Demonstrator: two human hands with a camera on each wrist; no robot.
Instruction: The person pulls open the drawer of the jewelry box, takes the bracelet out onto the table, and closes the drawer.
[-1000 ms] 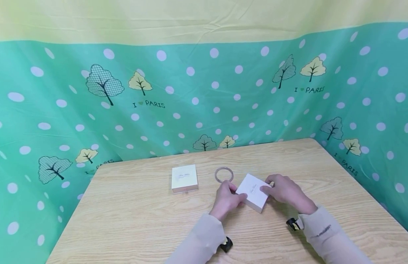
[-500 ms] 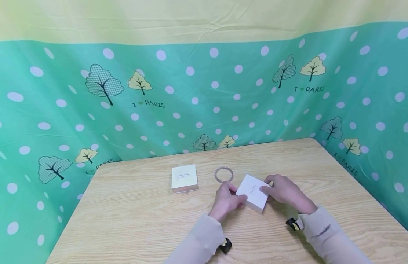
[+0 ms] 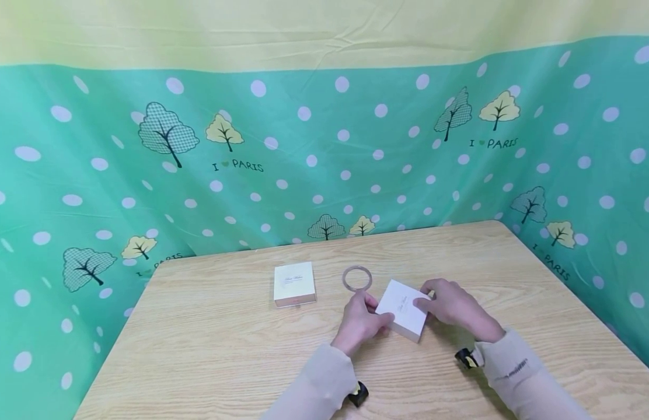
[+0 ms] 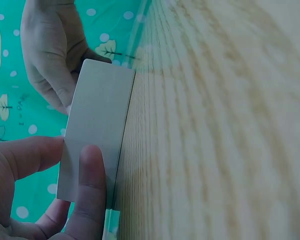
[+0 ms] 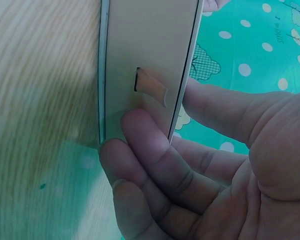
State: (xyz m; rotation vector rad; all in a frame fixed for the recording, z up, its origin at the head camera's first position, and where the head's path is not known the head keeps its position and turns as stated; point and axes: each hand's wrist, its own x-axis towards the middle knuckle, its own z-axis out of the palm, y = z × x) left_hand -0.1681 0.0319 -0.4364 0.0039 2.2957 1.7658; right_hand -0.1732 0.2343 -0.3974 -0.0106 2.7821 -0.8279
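Observation:
A small white cardboard drawer box [image 3: 402,307] with faint script on its lid lies skewed on the table between both hands. My left hand [image 3: 358,321] grips its left corner, thumb on top; in the left wrist view a finger [image 4: 91,172] lies along the plain side of the box [image 4: 101,105]. At the opposite edge my right hand [image 3: 453,303] holds it with the thumb on the lid. From the right wrist, fingertips [image 5: 145,132] press the side just below a short pinkish ribbon tab [image 5: 154,89] that comes out of a slit.
Behind the left hand lies a thin greyish-mauve bangle [image 3: 344,279]. A similar white box [image 3: 295,283] with a pinkish front side sits further left on the wooden table [image 3: 214,344]. A green dotted curtain [image 3: 282,146] hangs along the table's far edge.
The box held by both hands has shifted very slightly toward the front right. The hands keep almost the same places; the bangle and other box stay put.

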